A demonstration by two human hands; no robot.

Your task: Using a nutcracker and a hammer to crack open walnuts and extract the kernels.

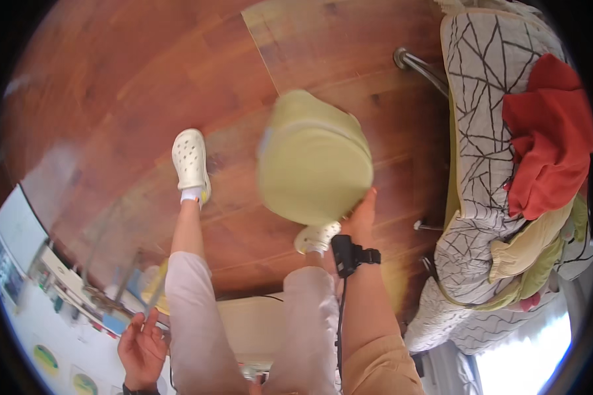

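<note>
My right hand [362, 212] grips the lower right edge of a rounded yellow-green container [316, 168], perhaps a bin. Motion blurs it, and its smooth broad face is towards me. It appears held above the wooden floor, partly covering my right clog [321, 237]. Most of my right fingers are hidden behind it. A black device is strapped to that wrist, with a cable along the forearm. Off to the lower left, my left hand [143, 350] is palm up with loosely bent fingers and nothing seen in it. My left clog [190, 160] rests flat on the floor.
A sofa or bed with a line-patterned cover [479, 113] stands on the right, with a red cloth [548, 138] and cushions on it. Its metal leg [420, 69] juts over the floor. Cluttered furniture lies at lower left; a pale cabinet-like surface [249, 326] is behind my legs.
</note>
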